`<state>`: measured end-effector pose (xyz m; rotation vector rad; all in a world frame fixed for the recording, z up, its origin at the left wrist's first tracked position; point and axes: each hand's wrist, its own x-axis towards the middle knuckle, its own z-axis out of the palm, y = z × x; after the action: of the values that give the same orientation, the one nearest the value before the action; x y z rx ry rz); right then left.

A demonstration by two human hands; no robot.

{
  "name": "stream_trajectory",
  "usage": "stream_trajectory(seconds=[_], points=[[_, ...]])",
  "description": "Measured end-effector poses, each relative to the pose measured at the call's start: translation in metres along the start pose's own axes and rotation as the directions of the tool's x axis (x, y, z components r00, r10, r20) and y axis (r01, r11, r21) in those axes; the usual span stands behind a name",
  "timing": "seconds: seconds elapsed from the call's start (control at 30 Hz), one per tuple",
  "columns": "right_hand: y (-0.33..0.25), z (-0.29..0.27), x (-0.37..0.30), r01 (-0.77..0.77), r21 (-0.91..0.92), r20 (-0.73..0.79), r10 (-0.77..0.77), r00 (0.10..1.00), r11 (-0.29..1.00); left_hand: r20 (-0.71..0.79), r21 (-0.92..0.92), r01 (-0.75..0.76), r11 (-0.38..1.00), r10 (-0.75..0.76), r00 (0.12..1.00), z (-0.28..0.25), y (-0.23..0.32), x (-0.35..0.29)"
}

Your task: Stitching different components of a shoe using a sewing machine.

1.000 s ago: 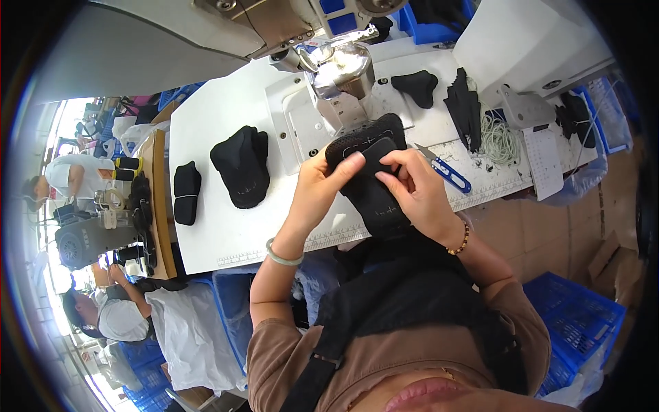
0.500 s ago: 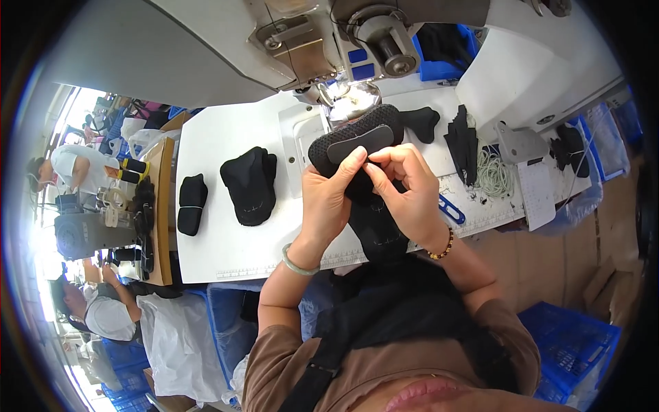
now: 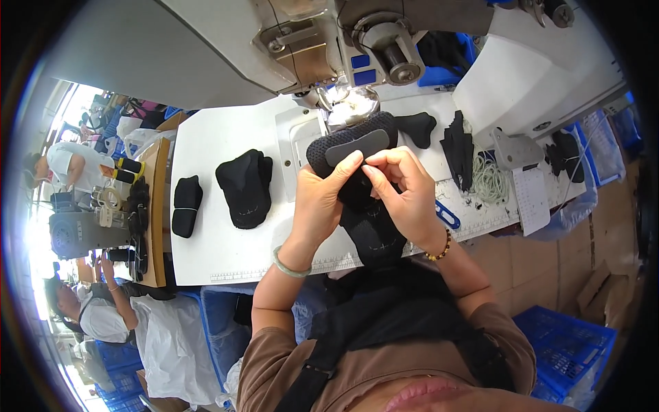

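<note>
Black mesh shoe upper pinched by both hands' fingers beneath sewing machine, stacked pieces beside.

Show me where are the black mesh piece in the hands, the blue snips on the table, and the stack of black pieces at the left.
black mesh piece (image 3: 322,152), head view, on its left rounded end.
blue snips (image 3: 447,215), head view, on the blue handle.
stack of black pieces (image 3: 246,185), head view, on the middle of the top piece.
</note>
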<state>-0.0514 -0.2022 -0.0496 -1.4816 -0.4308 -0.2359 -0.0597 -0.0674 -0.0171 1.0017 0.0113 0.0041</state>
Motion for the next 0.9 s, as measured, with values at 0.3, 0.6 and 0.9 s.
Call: stream_trajectory(seconds=[0.3, 0.6, 0.9], points=[[-0.005, 0.003, 0.001, -0.031, 0.04, 0.016, 0.031, 0.999, 0.999, 0.01, 0.058, -0.014, 0.998, 0.013, 1.0, -0.004, 0.004, -0.001], [-0.01, 0.003, -0.001, -0.108, 0.092, 0.029, 0.105, 0.994, 0.99, 0.008, 0.097, -0.02, 0.995, 0.019, 1.0, -0.004, 0.004, -0.001], [0.003, -0.018, 0.011, 0.288, -0.344, -0.074, -0.331, 0.941, 0.894, -0.073, 0.005, -0.07, 0.998, 0.07, 0.995, -0.005, 0.015, -0.006]])
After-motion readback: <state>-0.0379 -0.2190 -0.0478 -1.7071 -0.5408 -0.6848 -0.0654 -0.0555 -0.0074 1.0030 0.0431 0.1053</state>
